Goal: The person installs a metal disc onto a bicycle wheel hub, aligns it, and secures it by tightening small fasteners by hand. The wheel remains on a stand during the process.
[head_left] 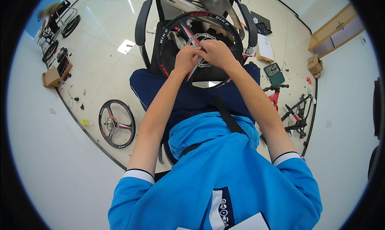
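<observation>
A black bicycle wheel (pixel 161 53) with red and silver spokes lies on the seat of a black office chair (pixel 142 27) in front of me. At its centre is a silver brake disc (pixel 205 64) with cut-outs. My left hand (pixel 187 60) and my right hand (pixel 217 53) meet over the hub, fingers closed together. Whatever they pinch there is hidden behind the fingers. Beyond the wheel, a pale frame part (pixel 180 1) and a round grey metal piece (pixel 213 0) rest on the chair.
A second spoked wheel (pixel 117 124) is on the floor at left. To the right are a green tool case (pixel 274 74), a black bike frame (pixel 298 119) and a cardboard box (pixel 315 64). Another person (pixel 51 11) is at the far left beside a bicycle wheel (pixel 71 26).
</observation>
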`<state>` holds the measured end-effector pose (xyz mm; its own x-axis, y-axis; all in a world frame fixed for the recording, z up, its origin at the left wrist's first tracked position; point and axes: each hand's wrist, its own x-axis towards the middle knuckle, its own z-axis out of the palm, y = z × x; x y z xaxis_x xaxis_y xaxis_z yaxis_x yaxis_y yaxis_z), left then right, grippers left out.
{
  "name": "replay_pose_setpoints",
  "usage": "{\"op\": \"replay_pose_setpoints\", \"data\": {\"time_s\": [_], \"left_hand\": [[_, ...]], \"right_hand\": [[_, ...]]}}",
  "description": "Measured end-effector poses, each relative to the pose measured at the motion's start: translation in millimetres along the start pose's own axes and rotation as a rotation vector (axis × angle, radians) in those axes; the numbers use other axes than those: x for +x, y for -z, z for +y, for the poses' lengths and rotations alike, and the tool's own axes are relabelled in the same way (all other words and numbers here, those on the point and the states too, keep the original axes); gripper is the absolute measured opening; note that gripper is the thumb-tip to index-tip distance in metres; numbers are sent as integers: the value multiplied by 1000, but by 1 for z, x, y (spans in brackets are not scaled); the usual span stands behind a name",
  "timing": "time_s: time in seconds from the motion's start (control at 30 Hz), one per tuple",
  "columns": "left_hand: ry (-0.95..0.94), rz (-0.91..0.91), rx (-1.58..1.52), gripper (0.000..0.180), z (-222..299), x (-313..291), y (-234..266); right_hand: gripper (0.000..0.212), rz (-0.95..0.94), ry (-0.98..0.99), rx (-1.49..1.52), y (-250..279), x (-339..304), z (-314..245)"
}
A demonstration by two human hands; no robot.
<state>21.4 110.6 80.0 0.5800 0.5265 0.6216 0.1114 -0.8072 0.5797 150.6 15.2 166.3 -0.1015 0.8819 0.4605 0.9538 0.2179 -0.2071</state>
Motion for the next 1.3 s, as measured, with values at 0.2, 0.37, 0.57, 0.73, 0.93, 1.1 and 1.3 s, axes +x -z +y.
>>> {"op": "replay_pose_setpoints", "data": {"time_s": [0.2,0.37,0.57,0.73,0.93,1.1,1.3], "left_hand": [[-11,48,6,20,-1,-2,-2],[4,-11,-21,17,8,-1,6],[38,8,18,15,5,-1,2],[43,-16,73,13,4,-1,3],[123,-49,81,15,7,2,2],[141,-7,40,16,12,-3,1],[77,99,-119,13,17,-10,-15]], "right_hand": [[28,-30,-23,-18,-1,0,-1],[23,-47,-2,179,7,-10,-3],[18,32,-2,143,-2,-12,-3],[18,57,23,135,-11,-7,-7],[19,160,-162,126,-24,-1,-13],[24,264,-246,260,-28,-3,-13],[25,302,-297,421,-14,-12,-22]]}}
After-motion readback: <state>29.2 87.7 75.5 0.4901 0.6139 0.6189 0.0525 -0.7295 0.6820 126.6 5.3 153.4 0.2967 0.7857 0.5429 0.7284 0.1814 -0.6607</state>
